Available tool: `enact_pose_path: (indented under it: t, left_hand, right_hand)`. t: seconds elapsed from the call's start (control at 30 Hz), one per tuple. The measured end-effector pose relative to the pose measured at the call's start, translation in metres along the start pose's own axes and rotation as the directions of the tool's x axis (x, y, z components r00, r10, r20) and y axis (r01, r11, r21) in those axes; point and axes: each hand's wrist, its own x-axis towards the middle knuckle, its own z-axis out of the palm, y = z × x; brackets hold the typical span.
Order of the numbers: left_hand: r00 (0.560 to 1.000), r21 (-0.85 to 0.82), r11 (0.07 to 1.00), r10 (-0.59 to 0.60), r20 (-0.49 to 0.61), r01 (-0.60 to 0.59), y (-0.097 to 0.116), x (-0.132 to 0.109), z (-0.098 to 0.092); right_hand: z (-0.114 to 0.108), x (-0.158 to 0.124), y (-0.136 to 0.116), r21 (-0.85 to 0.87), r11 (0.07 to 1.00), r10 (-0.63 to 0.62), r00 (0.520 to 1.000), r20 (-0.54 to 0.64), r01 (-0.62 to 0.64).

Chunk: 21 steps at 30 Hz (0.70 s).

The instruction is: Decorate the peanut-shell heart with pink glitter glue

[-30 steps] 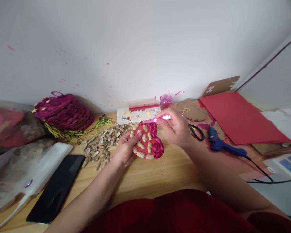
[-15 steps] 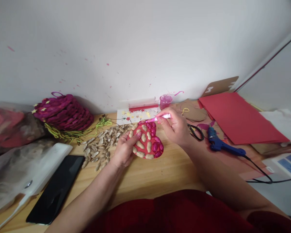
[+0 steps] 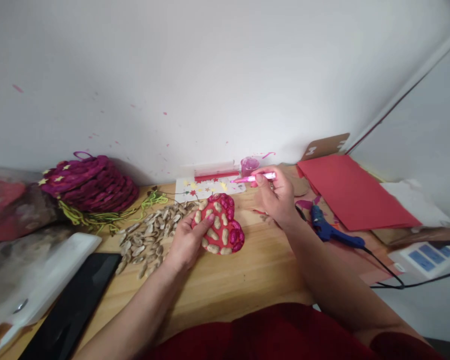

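Observation:
My left hand (image 3: 187, 239) grips a red rounded, scalloped board (image 3: 216, 236) by its left edge, with the thumb on top. Peanut shells cover this piece; those along its right side are magenta, the others plain tan. Between the fingers of my right hand (image 3: 276, 197) is a thin white-and-pink paintbrush (image 3: 260, 177), its pink tip pointing left, above and apart from the board. Just behind the brush stands a small clear cup (image 3: 249, 165) with pink paint. Loose peanut shells (image 3: 150, 237) lie in a pile left of my left hand.
A magenta woven bundle (image 3: 93, 185) with yellow-green strings sits at the back left. A phone (image 3: 75, 305) and white power strip (image 3: 60, 280) lie at left. White paper with stars (image 3: 183, 185) is near the wall. Red sheets (image 3: 356, 192) and a blue glue gun (image 3: 332, 232) lie right.
My right hand has drawn the brush up and right, away from the peanut shells. The board stays in my left hand. The camera view has shifted slightly.

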Motion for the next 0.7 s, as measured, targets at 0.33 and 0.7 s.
enact_pose_path:
  t: [0.33, 0.7]
  left_hand:
    - [0.991, 0.190, 0.973, 0.127, 0.034, -0.131, -0.006, 0.004, -0.011]
    - [0.986, 0.245, 0.955, 0.166, 0.021, -0.166, -0.007, 0.007, -0.016]
  right_hand:
    - [-0.009, 0.076, 0.032, -0.600, 0.762, 0.215, 0.970, -0.117, -0.242]
    - [0.023, 0.100, 0.048, -0.814, 0.543, 0.481, 0.871, 0.102, -0.205]
